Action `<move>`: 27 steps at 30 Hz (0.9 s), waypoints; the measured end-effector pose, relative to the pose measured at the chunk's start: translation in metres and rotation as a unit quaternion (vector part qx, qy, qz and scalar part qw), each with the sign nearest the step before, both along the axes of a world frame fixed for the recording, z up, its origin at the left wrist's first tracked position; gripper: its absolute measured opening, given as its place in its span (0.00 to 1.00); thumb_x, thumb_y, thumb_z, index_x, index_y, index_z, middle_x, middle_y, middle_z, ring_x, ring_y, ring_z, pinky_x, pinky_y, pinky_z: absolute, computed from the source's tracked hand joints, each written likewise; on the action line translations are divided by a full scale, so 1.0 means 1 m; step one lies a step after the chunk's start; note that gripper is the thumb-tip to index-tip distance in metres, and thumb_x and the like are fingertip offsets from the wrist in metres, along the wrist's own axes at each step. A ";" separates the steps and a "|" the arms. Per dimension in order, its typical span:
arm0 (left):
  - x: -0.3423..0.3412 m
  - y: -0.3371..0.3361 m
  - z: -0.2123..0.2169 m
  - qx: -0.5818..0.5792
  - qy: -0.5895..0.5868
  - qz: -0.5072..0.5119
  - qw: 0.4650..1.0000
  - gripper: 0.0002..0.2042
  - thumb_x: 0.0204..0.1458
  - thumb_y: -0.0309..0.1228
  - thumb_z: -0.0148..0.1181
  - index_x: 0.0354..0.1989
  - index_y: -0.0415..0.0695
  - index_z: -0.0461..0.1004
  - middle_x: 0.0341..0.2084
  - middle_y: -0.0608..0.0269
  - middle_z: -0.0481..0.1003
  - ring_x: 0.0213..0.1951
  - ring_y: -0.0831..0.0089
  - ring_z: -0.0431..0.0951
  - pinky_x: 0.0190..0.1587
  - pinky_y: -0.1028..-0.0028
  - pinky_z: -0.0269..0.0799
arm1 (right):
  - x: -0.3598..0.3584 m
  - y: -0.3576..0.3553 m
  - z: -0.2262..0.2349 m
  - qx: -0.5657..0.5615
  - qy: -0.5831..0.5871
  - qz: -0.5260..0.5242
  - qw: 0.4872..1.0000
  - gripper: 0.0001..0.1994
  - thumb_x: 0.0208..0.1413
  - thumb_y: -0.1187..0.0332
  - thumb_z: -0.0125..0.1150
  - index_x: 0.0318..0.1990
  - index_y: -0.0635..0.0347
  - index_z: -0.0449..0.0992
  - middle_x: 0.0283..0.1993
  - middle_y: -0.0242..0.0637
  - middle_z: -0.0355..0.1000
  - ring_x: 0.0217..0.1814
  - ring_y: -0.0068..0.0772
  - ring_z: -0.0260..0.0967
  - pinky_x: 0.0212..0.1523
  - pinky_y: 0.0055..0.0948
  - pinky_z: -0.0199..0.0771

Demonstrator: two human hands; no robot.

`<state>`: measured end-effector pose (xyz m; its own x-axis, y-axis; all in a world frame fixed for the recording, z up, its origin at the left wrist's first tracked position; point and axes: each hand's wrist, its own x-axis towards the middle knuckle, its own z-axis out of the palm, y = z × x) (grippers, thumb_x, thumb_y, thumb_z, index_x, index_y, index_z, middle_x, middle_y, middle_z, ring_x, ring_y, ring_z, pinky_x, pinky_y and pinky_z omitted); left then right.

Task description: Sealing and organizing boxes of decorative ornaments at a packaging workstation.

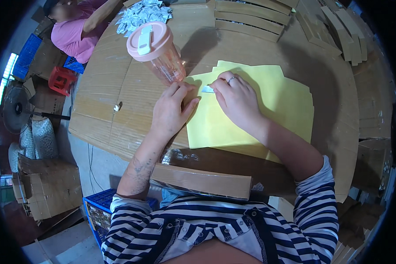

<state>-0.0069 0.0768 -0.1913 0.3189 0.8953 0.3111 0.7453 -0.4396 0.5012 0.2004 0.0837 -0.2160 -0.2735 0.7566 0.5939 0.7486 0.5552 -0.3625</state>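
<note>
Yellow sheets of paper (286,105) lie in an uneven stack on the cardboard-covered table. My right hand (240,99) rests over the stack's far left part, its thumb and fingers closed on a small flat silvery-white piece (208,89) against the top sheet. What that piece is, I cannot make out. At the stack's left edge is my left hand (174,108), with thumb and forefinger apart and nothing visible between them; its other fingers are partly hidden. Just beyond it stands a clear tumbler (165,66) with a pink lid, close to my left fingertips.
A long cardboard box (202,181) lies at the near edge, before my body. Small silvery packets (144,16) are heaped at the far left, near a person in pink (70,35). Cardboard strips (251,20) sit at the back. A fan (16,108) stands left of the table.
</note>
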 end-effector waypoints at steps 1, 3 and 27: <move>-0.001 0.000 -0.001 -0.001 0.002 0.000 1.000 0.11 0.51 0.32 0.67 0.40 0.42 0.79 0.40 0.58 0.75 0.44 0.56 0.78 0.46 0.62 0.75 | 0.000 0.000 0.000 -0.003 -0.001 0.013 1.000 0.05 0.50 0.74 0.64 0.35 0.54 0.75 0.40 0.32 0.70 0.44 0.37 0.72 0.43 0.38 0.73; -0.001 0.001 -0.003 0.022 -0.003 -0.014 1.000 0.10 0.51 0.29 0.66 0.41 0.42 0.79 0.42 0.57 0.75 0.45 0.56 0.78 0.46 0.62 0.75 | 0.000 0.001 0.000 -0.006 0.000 0.025 1.000 0.05 0.51 0.74 0.63 0.35 0.55 0.75 0.40 0.32 0.70 0.44 0.38 0.72 0.43 0.39 0.73; -0.042 -0.056 0.085 -0.264 -0.261 -0.126 0.920 0.04 0.56 0.23 0.63 0.39 0.40 0.76 0.36 0.60 0.77 0.41 0.70 0.78 0.45 0.69 0.73 | 0.004 0.004 0.002 -0.022 0.013 0.035 0.999 0.04 0.54 0.72 0.64 0.37 0.55 0.77 0.40 0.32 0.71 0.45 0.39 0.73 0.44 0.40 0.76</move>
<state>-0.0488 0.0206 -0.1063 0.4682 0.8833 0.0231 0.2502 -0.1576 0.9553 0.2047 0.0881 -0.2141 -0.3121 0.7620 0.5674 0.6985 0.5889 -0.4065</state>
